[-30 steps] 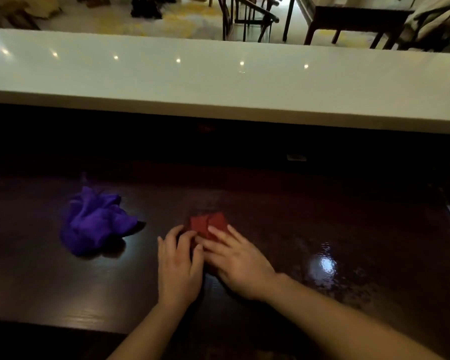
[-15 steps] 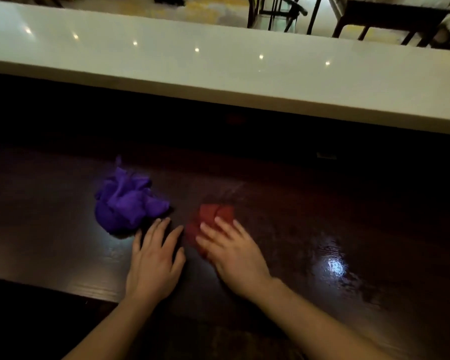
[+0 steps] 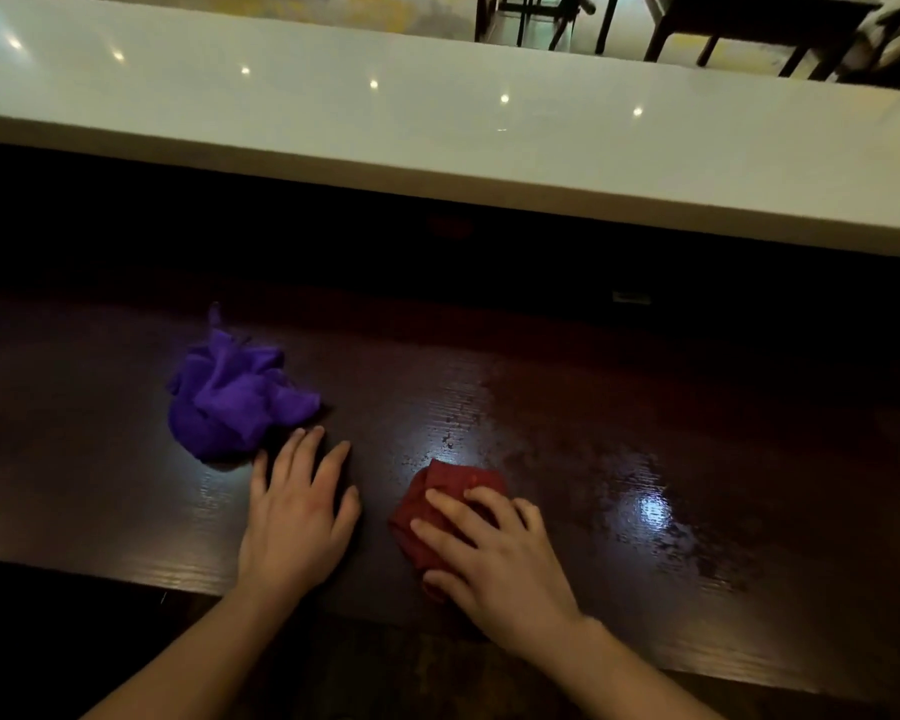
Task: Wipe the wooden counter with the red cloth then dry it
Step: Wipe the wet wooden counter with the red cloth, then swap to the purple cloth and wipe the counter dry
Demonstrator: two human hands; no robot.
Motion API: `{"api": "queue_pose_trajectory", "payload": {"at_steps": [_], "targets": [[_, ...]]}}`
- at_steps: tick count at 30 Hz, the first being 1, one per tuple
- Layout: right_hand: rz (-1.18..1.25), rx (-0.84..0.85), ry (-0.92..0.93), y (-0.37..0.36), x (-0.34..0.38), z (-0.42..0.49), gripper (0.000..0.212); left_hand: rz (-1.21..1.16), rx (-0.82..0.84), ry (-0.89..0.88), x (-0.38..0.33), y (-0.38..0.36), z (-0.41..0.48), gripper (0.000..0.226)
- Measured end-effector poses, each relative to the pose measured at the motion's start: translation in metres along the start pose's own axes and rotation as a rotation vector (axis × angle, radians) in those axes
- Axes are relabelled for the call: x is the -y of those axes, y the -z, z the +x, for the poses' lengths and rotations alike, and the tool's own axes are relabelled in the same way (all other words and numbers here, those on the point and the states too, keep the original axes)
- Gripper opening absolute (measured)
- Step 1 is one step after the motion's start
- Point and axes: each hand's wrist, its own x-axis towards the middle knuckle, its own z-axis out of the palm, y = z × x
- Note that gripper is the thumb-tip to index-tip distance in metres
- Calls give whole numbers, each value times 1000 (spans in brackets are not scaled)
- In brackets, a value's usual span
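Observation:
A folded red cloth (image 3: 450, 493) lies on the dark wooden counter (image 3: 567, 407), near its front edge. My right hand (image 3: 494, 558) presses flat on the cloth and covers its near half. My left hand (image 3: 297, 517) rests flat on the bare wood to the left of the cloth, fingers apart, holding nothing. A crumpled purple cloth (image 3: 232, 394) sits just beyond my left fingertips, touching or nearly touching them. Wet streaks shine on the wood to the right of the red cloth.
A long white raised ledge (image 3: 437, 132) runs across behind the counter, with a dark recess beneath it. Beyond it stand dark chairs and a table (image 3: 749, 18) on a pale floor. The counter's front edge drops off near my wrists.
My left hand has left the red cloth and moved left, flat on the wood beside the purple cloth. My right hand has stayed on the red cloth, now nearer the front edge.

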Motion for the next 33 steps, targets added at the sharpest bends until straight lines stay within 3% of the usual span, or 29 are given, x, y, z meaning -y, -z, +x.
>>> {"api": "queue_pose_trajectory", "payload": {"at_steps": [3,6,8,10,12,13,15,17,19,25,29,33], "targets": [[31,-76,-79,-6,4,-10,44,-3,-5,4,0,1,-2,59],[-39,-87,-128,-2,-38,-68,49,-14,-17,-8,-2,4,-5,60],[-141,-105,-339,11,-88,-111,45,-9,-14,-2,-3,4,-3,61],[-160,-135,-668,25,-124,-130,43,6,-5,5,-5,4,-2,63],[-163,-186,-839,23,-119,-114,47,19,1,0,-8,6,-3,63],[-166,-196,-810,19,-101,-99,49,25,6,0,-9,6,-3,64],[-114,-169,-559,5,-51,-63,56,26,5,6,-8,6,-3,64],[-73,-120,-266,-12,-8,-29,52,29,16,12,-6,5,-3,63],[-20,-116,-114,-16,10,8,44,22,19,14,-6,4,-3,61],[183,-284,-171,7,-12,88,30,-36,0,30,-1,3,-2,55],[379,-362,-92,22,-12,141,29,-66,-14,40,-2,4,-3,52],[208,-399,-5,27,2,201,30,-92,-31,68,-2,5,-2,52]]}}
